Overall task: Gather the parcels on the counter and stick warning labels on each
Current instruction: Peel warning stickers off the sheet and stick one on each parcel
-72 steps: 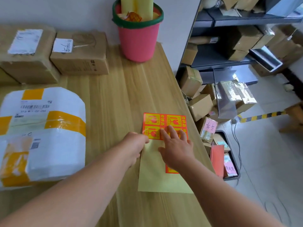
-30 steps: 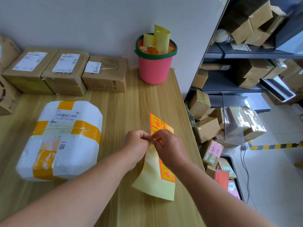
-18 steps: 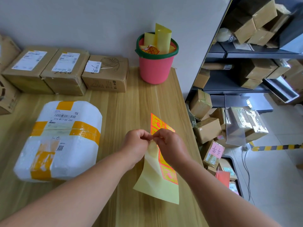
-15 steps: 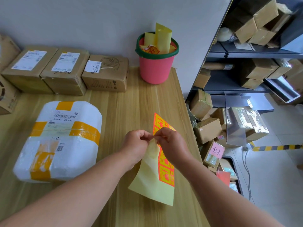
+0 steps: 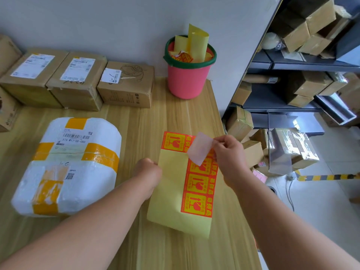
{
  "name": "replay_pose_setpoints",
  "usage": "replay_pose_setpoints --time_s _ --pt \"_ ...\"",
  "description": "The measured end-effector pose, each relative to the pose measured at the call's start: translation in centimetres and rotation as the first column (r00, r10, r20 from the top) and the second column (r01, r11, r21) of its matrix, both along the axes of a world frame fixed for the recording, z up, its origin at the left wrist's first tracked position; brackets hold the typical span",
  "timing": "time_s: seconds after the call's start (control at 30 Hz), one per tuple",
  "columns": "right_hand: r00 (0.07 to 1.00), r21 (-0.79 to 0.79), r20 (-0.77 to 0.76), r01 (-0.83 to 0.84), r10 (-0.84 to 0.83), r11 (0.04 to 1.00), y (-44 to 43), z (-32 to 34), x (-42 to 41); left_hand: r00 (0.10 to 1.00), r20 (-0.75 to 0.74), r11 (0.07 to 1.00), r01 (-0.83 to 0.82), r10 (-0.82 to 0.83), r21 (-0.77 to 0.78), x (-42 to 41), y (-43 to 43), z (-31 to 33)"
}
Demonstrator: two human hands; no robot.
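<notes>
Working over wooden counter (image 5: 155, 117): pink bucket (image 5: 188, 80) of yellow scraps at far wall, three cardboard boxes (image 5: 78, 80) beside it, white foam parcel (image 5: 74, 162) on left. Gripping label sheet (image 5: 171, 191) by left edge with left hand (image 5: 148, 172), near counter's right side. Pinching peeled label (image 5: 199, 151) in right hand (image 5: 228, 152), pale back showing, over sheet's red-yellow stickers.

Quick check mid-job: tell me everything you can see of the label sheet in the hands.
The label sheet is pale yellow backing paper, mostly bare. It carries red-orange warning labels with yellow panels: one at its top left, a column down its right edge. It is held tilted over the wooden counter; whether its lower end touches the wood is unclear. The left hand grips its left edge. The right hand pinches a peeled label, pale back showing, before its upper right.
</notes>
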State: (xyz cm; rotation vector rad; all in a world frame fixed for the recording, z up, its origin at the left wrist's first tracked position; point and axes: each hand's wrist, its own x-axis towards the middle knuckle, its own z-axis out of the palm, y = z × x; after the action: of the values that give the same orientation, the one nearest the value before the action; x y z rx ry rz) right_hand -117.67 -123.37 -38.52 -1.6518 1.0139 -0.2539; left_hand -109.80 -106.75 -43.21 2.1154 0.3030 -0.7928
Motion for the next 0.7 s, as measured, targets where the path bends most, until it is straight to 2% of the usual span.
replay_pose_setpoints --time_s 0.1,0.2,0.27,0.33,0.4,0.53,0.7 --pt "0.995 0.032 0.084 0.055 -0.058 0.998 0.4 1.1 0.0 0.999 0.006 0.999 -0.033 0.033 0.020 0.2 0.6 -0.2" --pt "0.992 -0.006 0.125 0.025 -0.025 1.000 2.1 1.7 0.1 1.000 0.013 1.000 0.013 -0.012 -0.011 0.0 1.1 1.2" --pt "0.991 -0.076 0.131 -0.023 0.033 0.997 3.8 2.0 0.1 0.999 0.040 0.994 0.007 -0.003 -0.108 0.2 1.5 2.9" --pt "0.984 -0.182 0.149 -0.070 0.098 0.981 5.7 2.3 0.1 0.999 -0.011 0.962 -0.051 0.049 -0.269 0.8 2.2 5.2" --pt "0.970 -0.288 0.167 -0.122 0.175 0.950 8.0 2.6 0.2 0.992 -0.122 0.933 -0.079 0.037 -0.351 1.8 3.4 7.2" --pt "0.932 -0.430 0.170 -0.222 0.320 0.875 12.3 2.9 0.7 0.946 -0.307 0.930 -0.016 -0.104 -0.366 3.8 7.2 10.3" --pt "0.868 -0.602 0.129 -0.315 0.479 0.733 16.9 4.0 1.4 0.957 -0.255 0.941 0.047 -0.139 -0.334 4.9 12.5 12.1"
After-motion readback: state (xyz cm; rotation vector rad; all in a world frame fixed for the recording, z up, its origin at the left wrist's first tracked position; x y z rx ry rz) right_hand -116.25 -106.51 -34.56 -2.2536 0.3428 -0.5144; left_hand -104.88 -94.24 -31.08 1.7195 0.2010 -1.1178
